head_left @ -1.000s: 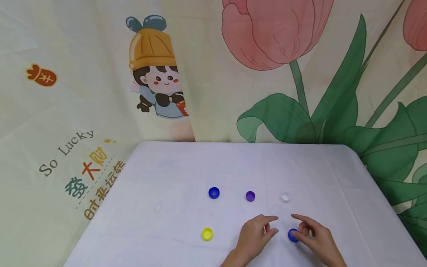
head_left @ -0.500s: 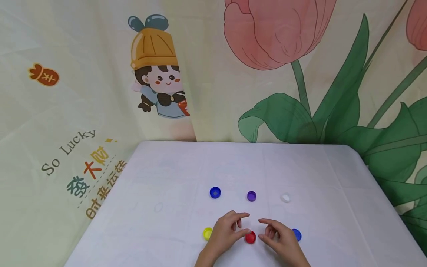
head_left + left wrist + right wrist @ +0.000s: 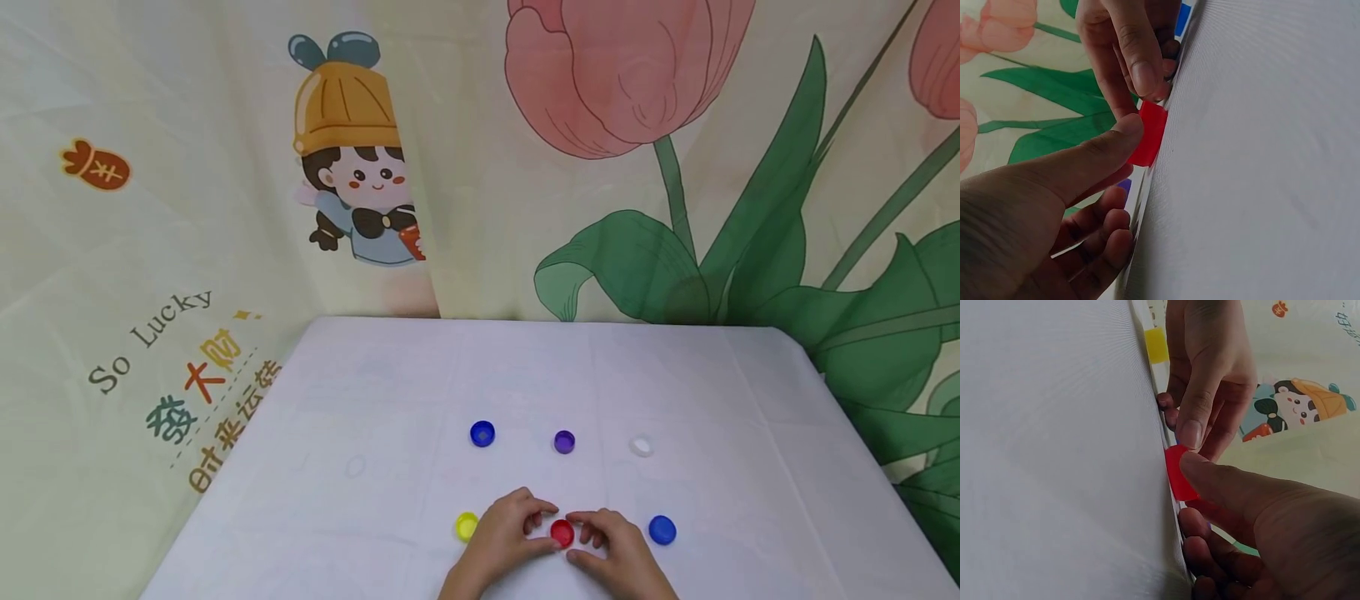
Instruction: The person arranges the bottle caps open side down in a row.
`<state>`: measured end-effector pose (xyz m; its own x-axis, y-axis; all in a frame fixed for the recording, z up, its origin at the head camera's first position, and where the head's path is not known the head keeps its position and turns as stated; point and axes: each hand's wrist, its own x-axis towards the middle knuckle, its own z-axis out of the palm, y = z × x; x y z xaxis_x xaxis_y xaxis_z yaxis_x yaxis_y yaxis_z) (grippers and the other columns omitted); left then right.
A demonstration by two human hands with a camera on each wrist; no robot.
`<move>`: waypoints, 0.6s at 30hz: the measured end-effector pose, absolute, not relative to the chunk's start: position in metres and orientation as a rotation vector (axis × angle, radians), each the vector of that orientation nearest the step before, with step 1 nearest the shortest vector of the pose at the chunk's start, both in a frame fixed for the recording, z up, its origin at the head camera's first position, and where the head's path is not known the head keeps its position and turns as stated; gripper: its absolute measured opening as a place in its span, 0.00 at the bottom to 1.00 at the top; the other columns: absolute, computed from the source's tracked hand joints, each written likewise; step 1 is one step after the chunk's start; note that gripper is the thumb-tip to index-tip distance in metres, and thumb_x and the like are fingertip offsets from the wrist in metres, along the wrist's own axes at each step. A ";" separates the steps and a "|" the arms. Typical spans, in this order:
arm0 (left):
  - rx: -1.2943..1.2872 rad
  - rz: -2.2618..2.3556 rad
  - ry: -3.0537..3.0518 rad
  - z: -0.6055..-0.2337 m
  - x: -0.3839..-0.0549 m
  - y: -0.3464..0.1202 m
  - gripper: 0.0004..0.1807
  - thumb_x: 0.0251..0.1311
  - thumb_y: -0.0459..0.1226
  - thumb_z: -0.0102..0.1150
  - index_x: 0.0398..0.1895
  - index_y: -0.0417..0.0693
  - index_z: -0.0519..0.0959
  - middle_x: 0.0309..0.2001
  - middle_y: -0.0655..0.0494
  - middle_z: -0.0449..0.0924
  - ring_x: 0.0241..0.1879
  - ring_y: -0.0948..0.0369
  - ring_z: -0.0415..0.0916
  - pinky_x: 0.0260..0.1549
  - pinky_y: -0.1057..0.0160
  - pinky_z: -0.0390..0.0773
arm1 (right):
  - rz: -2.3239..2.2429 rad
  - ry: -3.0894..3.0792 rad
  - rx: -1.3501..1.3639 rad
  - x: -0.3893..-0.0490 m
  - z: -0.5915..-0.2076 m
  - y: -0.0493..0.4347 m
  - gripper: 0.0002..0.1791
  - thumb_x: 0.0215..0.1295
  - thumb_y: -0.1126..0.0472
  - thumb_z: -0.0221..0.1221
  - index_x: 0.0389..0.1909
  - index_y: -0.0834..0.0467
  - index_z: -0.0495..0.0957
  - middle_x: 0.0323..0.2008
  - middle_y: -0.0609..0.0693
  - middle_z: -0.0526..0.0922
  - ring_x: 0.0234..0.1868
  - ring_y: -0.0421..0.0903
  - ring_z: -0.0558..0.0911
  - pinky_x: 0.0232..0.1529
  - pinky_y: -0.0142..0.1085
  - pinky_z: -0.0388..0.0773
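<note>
On the white-covered table lies a red bottle cap (image 3: 562,534), between my two hands. My left hand (image 3: 498,537) is at its left side, the thumb tip touching or almost touching the rim and the index finger a little beyond it. From the right, my right hand (image 3: 617,550) comes up to the same cap, thumb and index finger spread around its edge. In the left wrist view the red cap (image 3: 1150,139) stands at the left thumb tip. The right thumb overlaps the red cap (image 3: 1176,478) in the right wrist view; firm contact cannot be told.
A blue cap (image 3: 662,530) lies right of the hands, and a yellow cap (image 3: 466,526) is partly behind the left hand. Farther back sit a dark blue cap (image 3: 482,433), a purple cap (image 3: 564,442) and a white cap (image 3: 642,446). A printed cloth (image 3: 480,167) hangs behind.
Both hands have moved left from beside the blue cap to the red cap, then closer around it. The blue cap is now fully uncovered. The caps appear to stay in place.
</note>
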<state>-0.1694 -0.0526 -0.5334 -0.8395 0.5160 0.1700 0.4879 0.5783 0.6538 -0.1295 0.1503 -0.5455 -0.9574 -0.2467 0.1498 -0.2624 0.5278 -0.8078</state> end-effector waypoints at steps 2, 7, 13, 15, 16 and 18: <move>0.867 1.114 2.758 -0.533 -0.169 -0.052 0.17 0.44 0.46 0.71 0.39 0.52 0.83 0.24 0.68 0.67 0.23 0.72 0.63 0.23 0.76 0.64 | 1.432 -2.738 0.459 -0.130 -0.547 0.150 0.21 0.50 0.53 0.68 0.45 0.57 0.80 0.27 0.38 0.72 0.28 0.34 0.70 0.30 0.29 0.69; 0.847 1.139 2.743 -0.532 -0.169 -0.051 0.15 0.46 0.48 0.69 0.36 0.53 0.84 0.23 0.69 0.68 0.22 0.72 0.64 0.23 0.76 0.65 | 1.423 -2.759 0.426 -0.131 -0.548 0.149 0.20 0.50 0.53 0.68 0.44 0.56 0.80 0.26 0.38 0.72 0.28 0.34 0.70 0.29 0.29 0.69; 0.911 1.210 2.732 -0.531 -0.168 -0.051 0.14 0.49 0.48 0.66 0.38 0.54 0.84 0.23 0.68 0.69 0.22 0.74 0.63 0.22 0.76 0.65 | 1.468 -2.758 0.347 -0.131 -0.542 0.150 0.19 0.50 0.51 0.68 0.43 0.53 0.80 0.24 0.39 0.72 0.28 0.36 0.70 0.29 0.29 0.69; 0.941 1.248 2.733 -0.529 -0.168 -0.050 0.13 0.50 0.48 0.66 0.38 0.54 0.84 0.23 0.68 0.69 0.22 0.74 0.63 0.22 0.77 0.66 | 1.463 -2.747 0.311 -0.131 -0.538 0.150 0.18 0.49 0.51 0.68 0.42 0.52 0.81 0.24 0.39 0.72 0.28 0.37 0.70 0.28 0.29 0.70; 0.951 1.273 2.730 -0.528 -0.167 -0.049 0.13 0.51 0.47 0.65 0.39 0.54 0.83 0.23 0.68 0.70 0.22 0.75 0.63 0.22 0.77 0.66 | 1.458 -2.739 0.292 -0.130 -0.535 0.151 0.18 0.49 0.50 0.68 0.41 0.51 0.81 0.23 0.39 0.72 0.28 0.37 0.70 0.28 0.28 0.70; 0.976 1.328 2.725 -0.524 -0.167 -0.048 0.14 0.51 0.47 0.65 0.39 0.54 0.83 0.23 0.68 0.70 0.23 0.74 0.64 0.22 0.77 0.66 | 1.439 -2.715 0.267 -0.130 -0.529 0.151 0.17 0.48 0.50 0.68 0.40 0.48 0.81 0.23 0.37 0.72 0.28 0.37 0.70 0.28 0.29 0.71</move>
